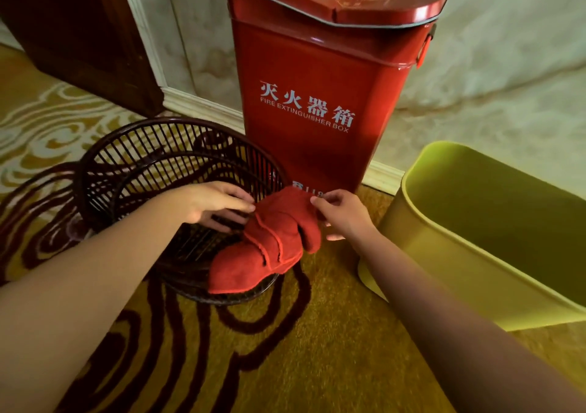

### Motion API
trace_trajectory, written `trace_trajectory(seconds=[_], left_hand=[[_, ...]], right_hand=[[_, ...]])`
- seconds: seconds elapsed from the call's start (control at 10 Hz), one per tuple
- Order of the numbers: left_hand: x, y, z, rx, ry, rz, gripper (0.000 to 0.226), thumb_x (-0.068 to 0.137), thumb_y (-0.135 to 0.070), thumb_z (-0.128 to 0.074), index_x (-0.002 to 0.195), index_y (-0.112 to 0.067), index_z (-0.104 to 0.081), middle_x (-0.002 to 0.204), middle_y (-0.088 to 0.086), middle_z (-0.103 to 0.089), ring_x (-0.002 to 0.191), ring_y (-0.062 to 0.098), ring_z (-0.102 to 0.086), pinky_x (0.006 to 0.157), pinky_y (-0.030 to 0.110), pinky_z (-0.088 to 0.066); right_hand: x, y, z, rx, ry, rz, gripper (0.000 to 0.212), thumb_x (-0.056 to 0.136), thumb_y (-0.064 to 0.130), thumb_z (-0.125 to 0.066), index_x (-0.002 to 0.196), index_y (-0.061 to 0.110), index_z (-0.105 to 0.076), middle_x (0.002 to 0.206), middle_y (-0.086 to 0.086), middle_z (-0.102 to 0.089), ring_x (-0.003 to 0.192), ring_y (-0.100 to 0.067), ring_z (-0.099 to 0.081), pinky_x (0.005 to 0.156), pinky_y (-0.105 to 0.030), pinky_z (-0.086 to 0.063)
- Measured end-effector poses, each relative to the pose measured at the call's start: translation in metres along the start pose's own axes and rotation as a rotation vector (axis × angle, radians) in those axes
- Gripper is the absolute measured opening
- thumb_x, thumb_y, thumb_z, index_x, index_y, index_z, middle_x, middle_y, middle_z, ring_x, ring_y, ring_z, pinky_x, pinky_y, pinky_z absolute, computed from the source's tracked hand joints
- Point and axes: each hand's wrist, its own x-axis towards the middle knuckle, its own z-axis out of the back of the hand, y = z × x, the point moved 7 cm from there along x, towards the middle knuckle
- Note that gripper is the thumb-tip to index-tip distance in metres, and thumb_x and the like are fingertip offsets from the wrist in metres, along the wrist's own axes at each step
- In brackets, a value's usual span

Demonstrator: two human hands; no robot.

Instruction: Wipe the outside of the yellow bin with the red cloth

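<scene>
The red cloth (272, 244) hangs crumpled over the near rim of a dark wicker basket (136, 165) at the centre. My left hand (215, 205) pinches the cloth's upper left edge over the basket. My right hand (341, 211) pinches its upper right corner. The yellow bin (469, 254) stands open on the carpet at the right, apart from both hands, with nothing seen inside it.
A tall red fire extinguisher box (320, 79) stands against the wall right behind the cloth. A dark wooden cabinet (82, 29) fills the back left corner. Patterned yellow and maroon carpet (285, 349) covers the floor in front.
</scene>
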Motion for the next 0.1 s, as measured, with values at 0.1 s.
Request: trace_trajectory(seconds=[0.1], left_hand=[[-0.0151,-0.0198,0.0121,0.101,-0.001,-0.002,0.033,0.077,-0.023,-0.066,0.108,-0.023,-0.057,0.109,-0.003,-0.064,0.100,0.014,-0.063,0.086,0.038,-0.048]], right_hand=[[-0.0043,0.0221,0.0101,-0.178,-0.039,0.062,0.047,0.075,0.047,-0.064,0.112,0.017,-0.058,0.098,-0.004,-0.065,0.064,-0.026,-0.068,0.069,-0.046,-0.059]])
